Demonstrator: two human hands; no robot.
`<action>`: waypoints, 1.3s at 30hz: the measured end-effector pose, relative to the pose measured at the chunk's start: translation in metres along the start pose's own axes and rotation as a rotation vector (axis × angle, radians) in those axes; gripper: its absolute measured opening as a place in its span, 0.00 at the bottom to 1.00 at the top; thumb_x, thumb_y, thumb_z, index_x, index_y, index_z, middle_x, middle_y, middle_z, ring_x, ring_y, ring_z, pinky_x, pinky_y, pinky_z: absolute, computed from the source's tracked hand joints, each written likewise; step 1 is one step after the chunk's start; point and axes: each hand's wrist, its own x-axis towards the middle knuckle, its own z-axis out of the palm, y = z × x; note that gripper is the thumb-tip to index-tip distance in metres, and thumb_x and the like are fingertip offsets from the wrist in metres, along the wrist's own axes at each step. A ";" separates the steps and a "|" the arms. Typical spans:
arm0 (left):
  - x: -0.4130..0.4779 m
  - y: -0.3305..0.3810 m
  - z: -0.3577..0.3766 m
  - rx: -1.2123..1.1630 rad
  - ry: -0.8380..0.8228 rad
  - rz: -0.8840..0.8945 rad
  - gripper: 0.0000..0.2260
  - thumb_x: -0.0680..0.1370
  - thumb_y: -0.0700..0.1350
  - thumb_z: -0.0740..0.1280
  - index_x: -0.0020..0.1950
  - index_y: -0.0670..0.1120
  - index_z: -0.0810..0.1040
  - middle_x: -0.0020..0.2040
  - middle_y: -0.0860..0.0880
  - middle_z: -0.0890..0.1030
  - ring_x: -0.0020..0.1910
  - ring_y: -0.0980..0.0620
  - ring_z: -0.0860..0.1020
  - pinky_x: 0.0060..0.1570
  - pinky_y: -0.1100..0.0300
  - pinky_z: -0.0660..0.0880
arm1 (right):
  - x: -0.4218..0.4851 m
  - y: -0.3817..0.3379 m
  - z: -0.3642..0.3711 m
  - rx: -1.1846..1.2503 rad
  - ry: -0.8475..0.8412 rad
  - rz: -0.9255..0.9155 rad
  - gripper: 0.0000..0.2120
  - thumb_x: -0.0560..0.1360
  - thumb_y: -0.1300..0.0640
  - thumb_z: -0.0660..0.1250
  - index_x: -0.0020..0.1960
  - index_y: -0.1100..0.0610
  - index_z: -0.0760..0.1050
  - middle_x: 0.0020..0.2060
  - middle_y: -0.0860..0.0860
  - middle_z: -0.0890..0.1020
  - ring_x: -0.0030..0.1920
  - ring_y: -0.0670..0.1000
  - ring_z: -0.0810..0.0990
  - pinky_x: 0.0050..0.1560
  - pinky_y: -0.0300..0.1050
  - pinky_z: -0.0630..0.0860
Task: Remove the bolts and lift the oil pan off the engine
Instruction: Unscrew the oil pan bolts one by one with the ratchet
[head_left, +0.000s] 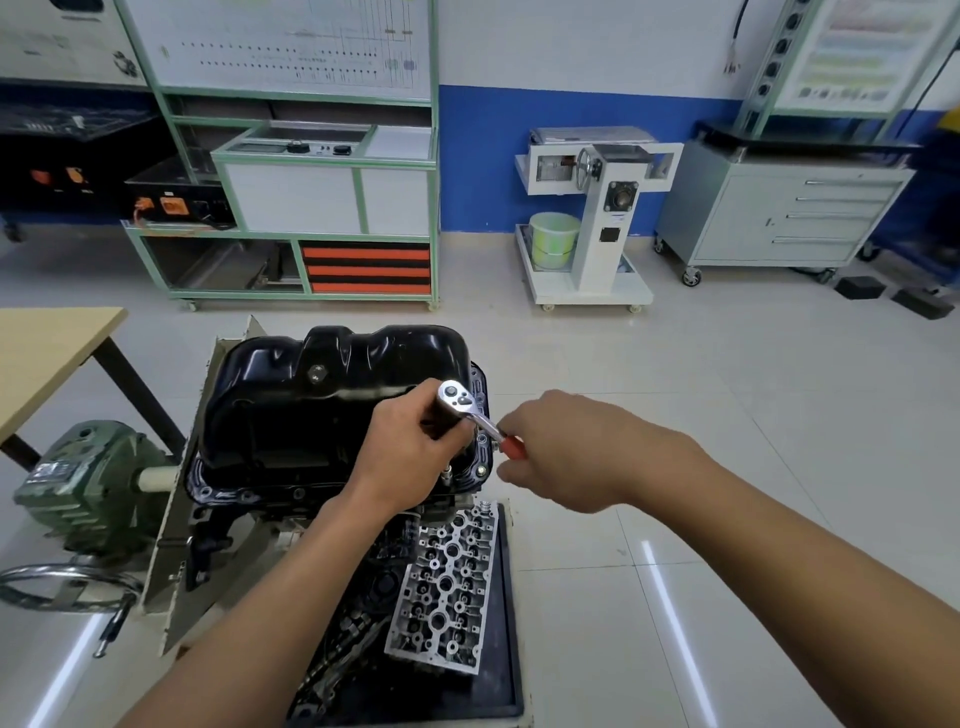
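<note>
A glossy black oil pan (311, 410) sits upside-up on the engine mounted on a stand. A chrome ratchet wrench (460, 397) with a red handle stands over the pan's right flange, its extension reaching down to a bolt near the front right corner. My left hand (410, 447) grips the ratchet's head and extension from the left. My right hand (561, 452) holds the red handle end, fingers curled round it. One bolt head (481, 470) shows on the flange corner; a drain plug (316, 373) sits on the pan's top.
A grey cylinder head (447, 587) lies on a black tray (511, 675) in front of the engine. A green motor (88, 483) sits at left, beside a wooden table (47, 353). Cabinets and a white machine stand along the far wall.
</note>
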 end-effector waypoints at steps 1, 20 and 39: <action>0.001 0.000 -0.001 0.002 -0.001 -0.007 0.08 0.76 0.40 0.74 0.45 0.52 0.79 0.36 0.53 0.81 0.34 0.56 0.78 0.36 0.63 0.75 | 0.000 0.002 -0.002 0.045 0.017 -0.002 0.10 0.79 0.50 0.64 0.42 0.53 0.74 0.35 0.50 0.77 0.36 0.54 0.78 0.40 0.48 0.76; 0.009 0.012 -0.005 -0.248 -0.422 -0.187 0.22 0.74 0.46 0.74 0.31 0.37 0.67 0.26 0.43 0.68 0.27 0.50 0.66 0.33 0.57 0.67 | 0.084 0.005 0.014 0.011 0.376 -0.356 0.32 0.72 0.69 0.65 0.74 0.50 0.70 0.79 0.48 0.61 0.72 0.55 0.67 0.62 0.55 0.73; 0.008 0.010 0.036 -0.251 0.113 -0.186 0.22 0.81 0.39 0.69 0.30 0.39 0.64 0.26 0.49 0.67 0.27 0.55 0.62 0.28 0.64 0.63 | -0.018 0.001 0.019 0.037 0.120 -0.109 0.16 0.79 0.44 0.64 0.37 0.52 0.70 0.34 0.49 0.76 0.41 0.54 0.78 0.37 0.49 0.73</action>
